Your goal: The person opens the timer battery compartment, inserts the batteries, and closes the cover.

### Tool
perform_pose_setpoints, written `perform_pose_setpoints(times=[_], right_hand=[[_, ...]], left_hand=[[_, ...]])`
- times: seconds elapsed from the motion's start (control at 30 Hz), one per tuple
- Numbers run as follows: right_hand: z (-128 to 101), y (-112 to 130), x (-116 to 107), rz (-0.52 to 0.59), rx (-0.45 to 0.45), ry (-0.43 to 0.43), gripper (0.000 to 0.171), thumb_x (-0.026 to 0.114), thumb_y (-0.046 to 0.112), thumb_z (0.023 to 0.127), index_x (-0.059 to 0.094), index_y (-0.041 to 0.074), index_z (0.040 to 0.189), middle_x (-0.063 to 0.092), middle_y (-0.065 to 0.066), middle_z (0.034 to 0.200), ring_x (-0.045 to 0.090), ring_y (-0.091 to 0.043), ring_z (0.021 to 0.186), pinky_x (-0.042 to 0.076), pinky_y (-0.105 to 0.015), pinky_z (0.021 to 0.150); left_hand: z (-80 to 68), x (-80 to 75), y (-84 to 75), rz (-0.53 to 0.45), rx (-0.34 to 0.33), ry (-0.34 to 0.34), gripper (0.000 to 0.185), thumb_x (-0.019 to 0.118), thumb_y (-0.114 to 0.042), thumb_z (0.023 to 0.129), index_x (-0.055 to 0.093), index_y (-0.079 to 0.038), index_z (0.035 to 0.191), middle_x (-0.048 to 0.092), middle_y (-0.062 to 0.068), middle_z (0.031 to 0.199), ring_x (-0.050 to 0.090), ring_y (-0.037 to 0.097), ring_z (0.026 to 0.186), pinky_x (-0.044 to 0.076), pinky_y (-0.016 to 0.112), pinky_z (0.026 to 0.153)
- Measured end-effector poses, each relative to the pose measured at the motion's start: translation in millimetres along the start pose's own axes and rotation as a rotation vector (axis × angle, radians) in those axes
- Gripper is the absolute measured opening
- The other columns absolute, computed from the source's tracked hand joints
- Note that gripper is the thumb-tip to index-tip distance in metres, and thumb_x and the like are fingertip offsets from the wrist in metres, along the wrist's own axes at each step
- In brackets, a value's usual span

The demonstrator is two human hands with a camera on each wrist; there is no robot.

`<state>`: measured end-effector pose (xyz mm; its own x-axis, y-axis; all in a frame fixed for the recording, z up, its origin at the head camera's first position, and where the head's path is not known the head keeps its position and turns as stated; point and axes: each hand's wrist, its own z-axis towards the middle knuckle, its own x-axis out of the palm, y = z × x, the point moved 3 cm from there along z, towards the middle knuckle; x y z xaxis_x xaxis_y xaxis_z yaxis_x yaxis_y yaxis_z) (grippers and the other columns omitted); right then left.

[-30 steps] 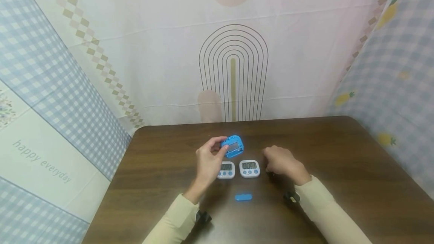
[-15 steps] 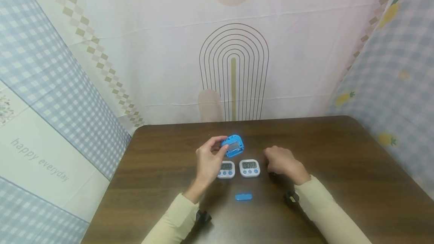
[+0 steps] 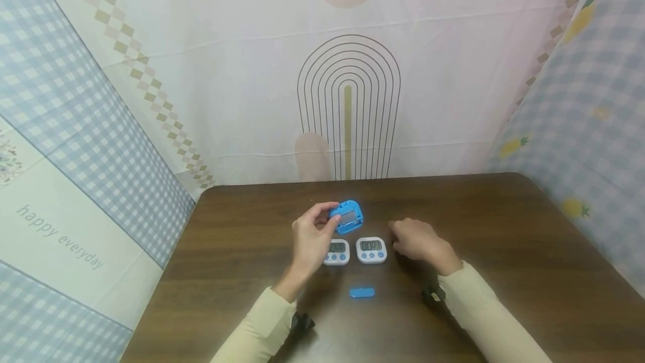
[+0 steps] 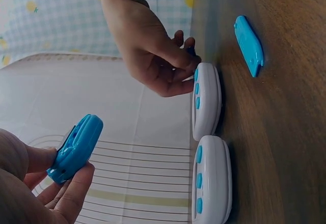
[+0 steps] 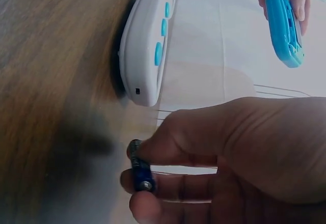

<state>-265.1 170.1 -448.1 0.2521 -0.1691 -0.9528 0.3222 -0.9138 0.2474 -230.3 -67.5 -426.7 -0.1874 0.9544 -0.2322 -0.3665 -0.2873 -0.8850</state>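
My left hand [image 3: 312, 242] pinches a blue digital timer [image 3: 350, 217] by its edge between thumb and fingers, raised above the table. Its back faces the head camera, and the battery recess there is uncovered. My right hand [image 3: 415, 240] is to the right of the white timers; in the right wrist view it pinches a small dark-blue cylindrical battery [image 5: 141, 168] with a metal end. Two white timers with blue buttons lie on the table, a right one [image 3: 371, 251] and a left one [image 3: 339, 254] partly hidden by my left hand.
A loose blue battery cover [image 3: 362, 293] lies on the dark wooden table [image 3: 252, 240], nearer me than the timers. A patterned cloth [image 3: 242, 71] hangs behind the table's far edge, with checked cloth [image 3: 579, 128] on the right side.
My right hand has shifted and turned slightly, and the dark battery end seen under it earlier in the head view is now hidden. My left hand keeps the blue timer almost still.
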Motion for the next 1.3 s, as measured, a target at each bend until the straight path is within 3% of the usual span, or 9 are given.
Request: perform_pose_setpoints(times=[0.23, 0.43, 0.77, 1.13, 1.3], right_hand=[[2.3, 0.0, -0.5, -0.006, -0.025, -0.033, 0.021, 0.074, 0.007, 0.096, 0.070, 0.003, 0.117, 0.069, -0.008, 0.094, 0.064, -0.022, 0.083, 0.062, -0.042, 0.073], [3.4, 1.7, -1.7, -0.007, -0.044, -0.076, 0.021, 0.070, 0.006, 0.098, 0.069, 0.004, 0.119, 0.065, -0.010, 0.098, 0.063, -0.022, 0.084, 0.062, -0.040, 0.071], [0.6, 11.0, -12.8, 0.177, -0.137, -0.174, 0.022, 0.070, 0.000, 0.097, 0.075, 0.005, 0.118, 0.065, -0.007, 0.104, 0.064, -0.021, 0.095, 0.063, -0.042, 0.086], [-3.6, 29.1, -26.2, 0.296, -0.221, -0.310, 0.012, 0.076, 0.007, 0.097, 0.078, 0.006, 0.109, 0.072, -0.004, 0.099, 0.068, -0.017, 0.090, 0.064, -0.038, 0.082], [-10.6, 38.5, -32.7, 0.395, -0.258, -0.360, 0.013, 0.078, 0.008, 0.096, 0.075, 0.009, 0.109, 0.074, 0.000, 0.098, 0.069, -0.014, 0.090, 0.065, -0.033, 0.081]], left_hand=[[0.7, 0.0, 0.5, 0.002, 0.005, -0.006, 0.026, 0.079, -0.003, 0.094, 0.077, -0.010, 0.119, 0.080, 0.008, 0.113, 0.076, 0.020, 0.087, 0.065, 0.026, 0.075], [0.5, 0.0, 1.5, 0.003, 0.005, -0.007, 0.027, 0.079, -0.003, 0.093, 0.077, -0.009, 0.119, 0.080, 0.008, 0.113, 0.076, 0.020, 0.088, 0.065, 0.026, 0.076], [0.6, -0.3, 1.5, -0.005, 0.006, -0.002, 0.026, 0.078, -0.005, 0.095, 0.077, -0.009, 0.120, 0.080, 0.009, 0.113, 0.076, 0.021, 0.089, 0.065, 0.027, 0.078], [1.3, -1.2, 4.4, 0.006, 0.026, -0.002, 0.024, 0.078, -0.007, 0.096, 0.076, -0.008, 0.120, 0.080, 0.009, 0.110, 0.077, 0.020, 0.087, 0.066, 0.028, 0.078], [0.3, -0.9, 5.3, 0.011, -0.016, 0.008, 0.025, 0.077, -0.007, 0.097, 0.075, -0.009, 0.121, 0.079, 0.010, 0.113, 0.079, 0.022, 0.086, 0.066, 0.028, 0.076]])
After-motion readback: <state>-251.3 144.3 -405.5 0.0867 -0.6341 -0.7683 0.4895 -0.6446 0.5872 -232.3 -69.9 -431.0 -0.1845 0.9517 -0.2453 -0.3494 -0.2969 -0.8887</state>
